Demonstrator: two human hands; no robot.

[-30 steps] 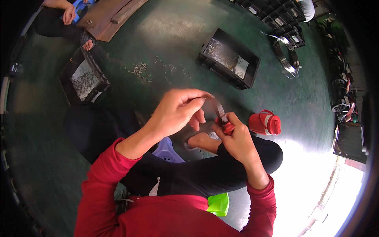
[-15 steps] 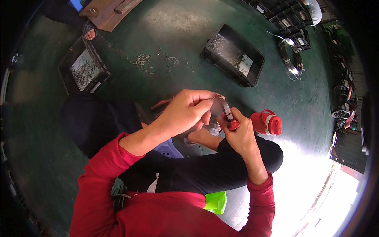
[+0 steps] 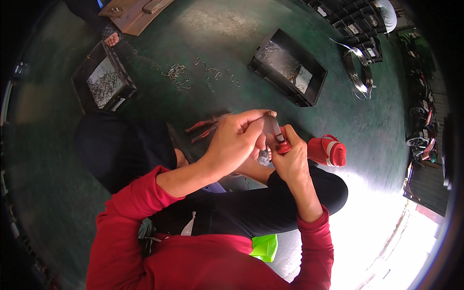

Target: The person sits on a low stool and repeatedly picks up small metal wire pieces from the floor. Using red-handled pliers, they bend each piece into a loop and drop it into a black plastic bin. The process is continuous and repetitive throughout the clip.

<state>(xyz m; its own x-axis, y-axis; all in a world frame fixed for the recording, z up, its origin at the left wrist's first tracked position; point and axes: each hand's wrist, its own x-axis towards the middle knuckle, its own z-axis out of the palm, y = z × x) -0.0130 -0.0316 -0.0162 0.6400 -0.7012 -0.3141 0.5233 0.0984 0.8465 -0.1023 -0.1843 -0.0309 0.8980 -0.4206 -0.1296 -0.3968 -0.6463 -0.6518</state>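
My right hand (image 3: 293,162) is closed round the red handle of metal pliers (image 3: 275,128), whose grey head points up and away from me. Close by on the left, my left hand (image 3: 234,142) is pinched, thumb and index finger at the tip of the pliers' head. A thin bit of wire (image 3: 270,114) shows at that fingertip, mostly hidden. Both hands are above my crossed legs. On the floor beyond my left wrist lies a second red-handled tool (image 3: 205,126), partly covered by that hand.
Bent wire hooks (image 3: 176,72) lie scattered on the green floor. Black crates with wire pieces stand left (image 3: 83,92) and right (image 3: 316,89) of them. A red jug (image 3: 325,151) is beside my right hand; a wire coil (image 3: 357,75) lies farther right. Another person's hand (image 3: 112,39) is at far left.
The pliers' head has turned more upright, and the left fingers have drawn in toward its tip. My left hand shifted slightly right, showing more of the red-handled tool on the floor.
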